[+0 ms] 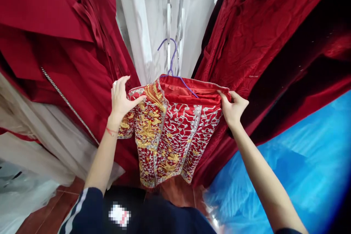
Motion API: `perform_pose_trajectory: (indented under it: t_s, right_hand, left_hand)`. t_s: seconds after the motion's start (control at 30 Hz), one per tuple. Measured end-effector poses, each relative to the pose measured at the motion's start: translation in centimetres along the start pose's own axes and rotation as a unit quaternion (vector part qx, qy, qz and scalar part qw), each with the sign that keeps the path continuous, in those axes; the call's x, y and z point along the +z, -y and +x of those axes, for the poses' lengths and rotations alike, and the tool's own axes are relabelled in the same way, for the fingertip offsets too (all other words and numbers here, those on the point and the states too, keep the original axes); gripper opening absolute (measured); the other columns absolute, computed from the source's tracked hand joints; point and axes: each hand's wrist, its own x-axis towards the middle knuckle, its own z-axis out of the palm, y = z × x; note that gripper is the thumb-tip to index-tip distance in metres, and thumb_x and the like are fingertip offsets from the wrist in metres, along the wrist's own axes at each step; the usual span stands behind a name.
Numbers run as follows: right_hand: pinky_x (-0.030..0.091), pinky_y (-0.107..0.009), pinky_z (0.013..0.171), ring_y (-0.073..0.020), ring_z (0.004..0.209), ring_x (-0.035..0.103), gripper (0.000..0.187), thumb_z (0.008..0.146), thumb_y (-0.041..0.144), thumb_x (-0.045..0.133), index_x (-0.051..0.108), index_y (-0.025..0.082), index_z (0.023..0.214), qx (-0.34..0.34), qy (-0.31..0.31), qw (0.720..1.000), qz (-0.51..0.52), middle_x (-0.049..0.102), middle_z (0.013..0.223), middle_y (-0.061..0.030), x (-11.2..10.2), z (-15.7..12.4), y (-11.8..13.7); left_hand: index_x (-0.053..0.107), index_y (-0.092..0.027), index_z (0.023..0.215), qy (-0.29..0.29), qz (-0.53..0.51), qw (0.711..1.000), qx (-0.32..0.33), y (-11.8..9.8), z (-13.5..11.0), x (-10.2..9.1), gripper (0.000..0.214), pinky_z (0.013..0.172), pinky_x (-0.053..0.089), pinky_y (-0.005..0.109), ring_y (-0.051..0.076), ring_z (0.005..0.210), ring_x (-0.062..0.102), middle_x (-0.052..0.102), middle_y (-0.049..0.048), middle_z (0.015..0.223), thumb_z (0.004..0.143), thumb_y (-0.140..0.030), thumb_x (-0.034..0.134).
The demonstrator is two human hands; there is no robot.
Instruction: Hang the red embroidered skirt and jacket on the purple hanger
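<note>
A red jacket (pixel 175 139) with dense gold and silver embroidery hangs in front of me, tilted slightly, its red satin lining showing along the top. A thin purple hanger (pixel 173 58) runs inside the jacket, and its hook rises above the collar. My right hand (pixel 234 108) pinches the jacket's upper right edge between thumb and fingers. At the left shoulder, my left hand (pixel 120 100) has its fingers raised and spread, with the thumb lying along the embroidered cloth. A short embroidered sleeve hangs just below that hand.
Dark red gowns (pixel 63 44) hang on the left, with patterned red garments (pixel 263 25) on the right. White cloth (pixel 149 18) and narrow metal uprights (pixel 169 14) stand behind the hanger. Blue tulle (pixel 274 175) spreads at lower right. The floor (pixel 178 192) is reddish brown.
</note>
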Motion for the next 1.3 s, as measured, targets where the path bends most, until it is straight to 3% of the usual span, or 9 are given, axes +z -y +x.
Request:
perform_pose_trajectory:
  t_s: [0.13, 0.23, 0.47, 0.67, 0.9, 1.0, 1.1, 1.23, 1.3]
  right_hand:
    - [0.023, -0.028, 0.049, -0.0092, 0.049, 0.028, 0.062, 0.083, 0.065, 0.058, 0.034, 0.020, 0.047, 0.019, 0.036, 0.999, -0.016, 0.028, 0.049, 0.0036, -1.1, 0.7, 0.9]
    - [0.023, -0.029, 0.051, -0.0098, 0.051, 0.029, 0.060, 0.083, 0.062, 0.059, 0.034, 0.021, 0.047, 0.002, 0.065, 0.997, -0.031, 0.033, 0.051, 0.0028, -1.9, 1.4, 1.2]
    - [0.034, -0.027, 0.058, -0.0157, 0.061, 0.048, 0.041, 0.093, 0.051, 0.041, 0.050, 0.021, 0.066, 0.001, 0.214, 0.977, 0.012, 0.056, 0.067, -0.0033, -3.3, -0.4, 1.1]
    - [0.027, -0.026, 0.058, -0.0153, 0.055, 0.048, 0.030, 0.095, 0.045, 0.044, 0.055, 0.021, 0.080, 0.014, 0.132, 0.977, -0.165, 0.056, 0.063, -0.0024, -3.6, -1.3, 0.8]
    - [0.031, -0.027, 0.055, -0.0159, 0.056, 0.047, 0.028, 0.070, 0.038, 0.075, 0.051, 0.023, 0.074, 0.060, 0.231, 0.961, -0.142, 0.056, 0.062, 0.0005, -7.2, 0.4, 1.5]
    - [0.033, -0.028, 0.058, -0.0172, 0.058, 0.050, 0.011, 0.079, 0.031, 0.062, 0.061, 0.021, 0.085, 0.037, 0.108, 0.979, -0.166, 0.059, 0.065, -0.0015, -8.2, -0.4, 3.1]
    - [0.032, -0.029, 0.059, -0.0192, 0.063, 0.053, 0.022, 0.088, 0.033, 0.051, 0.065, 0.020, 0.098, 0.057, -0.015, 0.978, -0.198, 0.063, 0.072, -0.0054, -7.9, -2.8, 3.6]
    - [0.021, -0.027, 0.054, -0.0166, 0.055, 0.047, 0.026, 0.093, 0.033, 0.047, 0.068, 0.017, 0.089, 0.094, 0.089, 0.951, -0.280, 0.061, 0.065, -0.0066, -7.3, -5.8, 2.1]
    - [0.019, -0.027, 0.055, -0.0147, 0.054, 0.047, 0.026, 0.095, 0.031, 0.046, 0.067, 0.015, 0.090, 0.089, 0.090, 0.939, -0.319, 0.062, 0.065, -0.0068, -7.2, -6.6, 2.1]
  left_hand:
    - [0.065, -0.019, 0.099, 0.166, 0.001, 0.986, -0.015, 3.1, 2.3, 2.6, 0.054, 0.074, 0.044, 0.028, 0.023, 0.082, 0.065, 0.071, 0.0059, 0.089, 0.076, -0.069, 0.064]
    - [0.064, -0.020, 0.084, 0.144, 0.045, 0.988, -0.036, 3.6, 2.2, 2.9, 0.050, 0.064, 0.036, 0.025, 0.020, 0.071, 0.061, 0.067, 0.0024, 0.073, 0.078, -0.070, 0.061]
    - [0.058, -0.020, 0.069, 0.102, 0.068, 0.992, 0.004, 3.3, 2.2, -0.8, 0.053, 0.058, 0.028, 0.026, 0.012, 0.055, 0.044, 0.051, -0.0027, 0.056, 0.072, -0.073, 0.065]
    - [0.051, -0.020, 0.064, 0.090, 0.117, 0.989, 0.032, 1.9, 2.1, -2.1, 0.063, 0.057, 0.022, 0.025, 0.011, 0.055, 0.038, 0.039, -0.0040, 0.051, 0.069, -0.082, 0.061]
    - [0.048, -0.020, 0.065, 0.069, 0.159, 0.984, 0.024, 1.6, 1.9, -2.6, 0.064, 0.057, 0.018, 0.024, 0.012, 0.057, 0.039, 0.041, -0.0030, 0.053, 0.071, -0.083, 0.057]
    - [0.049, -0.020, 0.066, 0.076, 0.174, 0.982, 0.022, 1.2, 1.7, -3.1, 0.064, 0.058, 0.017, 0.024, 0.013, 0.058, 0.040, 0.042, -0.0024, 0.054, 0.073, -0.084, 0.054]
    - [0.050, -0.021, 0.067, 0.075, 0.183, 0.980, 0.013, 0.6, 1.1, -3.3, 0.065, 0.057, 0.017, 0.026, 0.015, 0.058, 0.044, 0.044, -0.0011, 0.055, 0.074, -0.085, 0.051]
    - [0.061, -0.021, 0.076, 0.104, 0.190, 0.976, -0.035, -0.3, 0.5, -3.0, 0.065, 0.059, 0.021, 0.028, 0.022, 0.065, 0.054, 0.054, 0.0031, 0.060, 0.073, -0.085, 0.051]
    - [0.065, -0.020, 0.084, 0.124, 0.192, 0.972, -0.058, -0.8, 0.4, -2.7, 0.066, 0.061, 0.025, 0.029, 0.025, 0.072, 0.059, 0.061, 0.0062, 0.066, 0.074, -0.084, 0.051]
